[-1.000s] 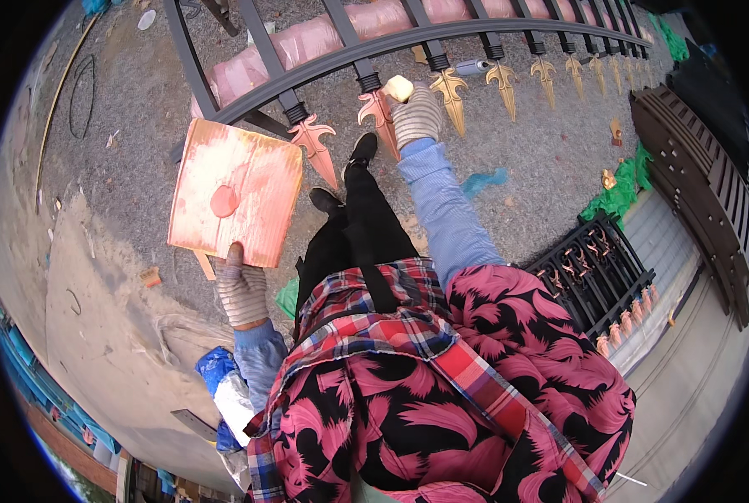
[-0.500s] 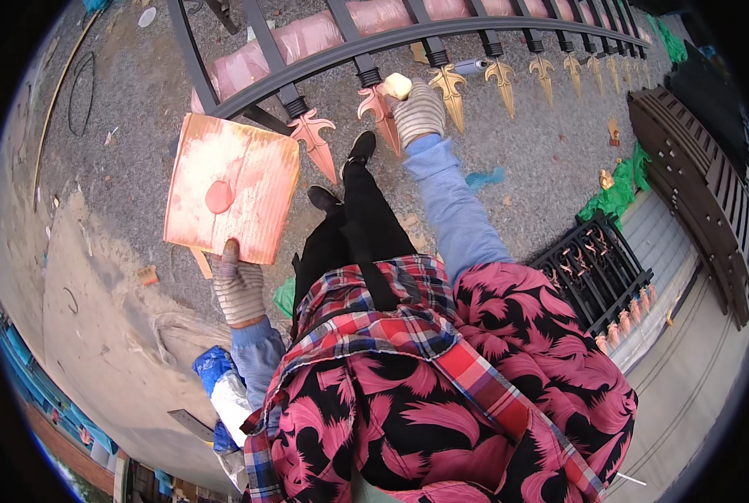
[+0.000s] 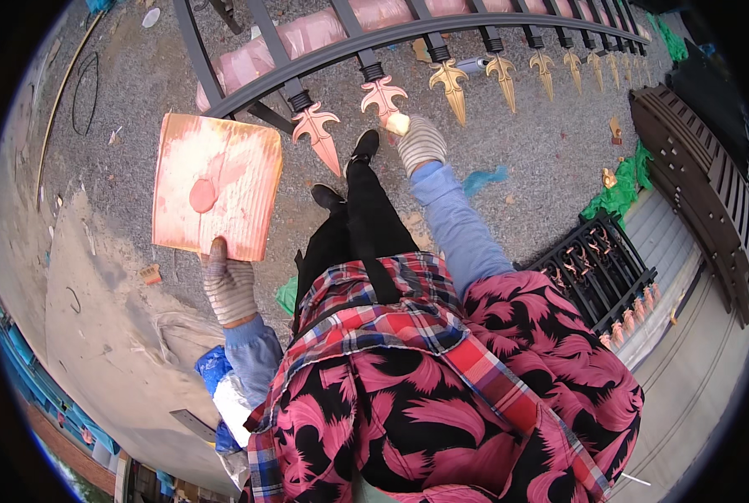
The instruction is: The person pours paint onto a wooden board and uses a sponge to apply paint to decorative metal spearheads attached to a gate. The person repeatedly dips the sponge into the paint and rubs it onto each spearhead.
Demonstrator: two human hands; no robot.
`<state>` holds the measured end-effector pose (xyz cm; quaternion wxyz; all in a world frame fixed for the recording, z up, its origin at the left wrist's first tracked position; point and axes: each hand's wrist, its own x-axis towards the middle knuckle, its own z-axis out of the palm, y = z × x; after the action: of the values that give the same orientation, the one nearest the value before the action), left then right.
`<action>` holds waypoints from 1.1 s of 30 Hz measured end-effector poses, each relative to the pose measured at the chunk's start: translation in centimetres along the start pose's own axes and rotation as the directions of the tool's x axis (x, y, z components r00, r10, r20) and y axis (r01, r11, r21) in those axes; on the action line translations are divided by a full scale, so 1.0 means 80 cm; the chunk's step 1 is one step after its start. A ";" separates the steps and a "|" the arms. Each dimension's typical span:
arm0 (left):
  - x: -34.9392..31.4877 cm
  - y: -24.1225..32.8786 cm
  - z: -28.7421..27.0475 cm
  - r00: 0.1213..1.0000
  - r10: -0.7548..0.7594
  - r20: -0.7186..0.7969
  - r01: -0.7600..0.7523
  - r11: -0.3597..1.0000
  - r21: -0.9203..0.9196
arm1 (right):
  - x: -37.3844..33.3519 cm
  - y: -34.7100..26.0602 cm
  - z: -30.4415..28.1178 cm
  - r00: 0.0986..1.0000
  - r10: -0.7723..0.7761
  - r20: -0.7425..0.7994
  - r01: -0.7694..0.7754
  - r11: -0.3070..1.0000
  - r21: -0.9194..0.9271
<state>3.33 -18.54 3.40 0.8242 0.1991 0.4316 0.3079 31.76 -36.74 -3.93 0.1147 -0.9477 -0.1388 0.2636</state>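
My left hand (image 3: 228,287), in a striped glove, grips the lower edge of a square cardboard piece (image 3: 244,189) with its thumb on top. Pink smears cover the cardboard, and a round blob of pink paint (image 3: 202,196) sits near its middle. In my gloved right hand (image 3: 422,144) is a small pale yellow sponge (image 3: 398,124), pressed on or held right at the lower blade of a pink spear-shaped finial (image 3: 383,96). Left of it, another finial (image 3: 317,137) is pink too. The finials to the right, such as the nearest gold finial (image 3: 451,87), are gold.
The finials stick out from a dark metal fence panel (image 3: 324,70) propped on a pink wrapped roll (image 3: 303,35). At right lie a smaller black panel (image 3: 597,264), green netting (image 3: 618,197) and stacked brown railings (image 3: 693,184). My shoes (image 3: 328,198) stand close to the finial tips.
My right hand with the sponge has moved down along the pink finial, from its upper side to its blade. The cardboard in my left hand has shifted slightly left.
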 end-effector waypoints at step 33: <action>-0.017 0.018 -0.042 0.997 0.013 -0.074 -0.021 0.994 -0.111 | -0.004 -0.063 0.034 0.961 -0.252 -0.115 0.257 0.966 0.033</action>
<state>-0.52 -18.17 3.21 0.8150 0.1450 0.4420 0.3456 29.07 -31.70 -4.57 0.1775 -0.9320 -0.2468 0.1974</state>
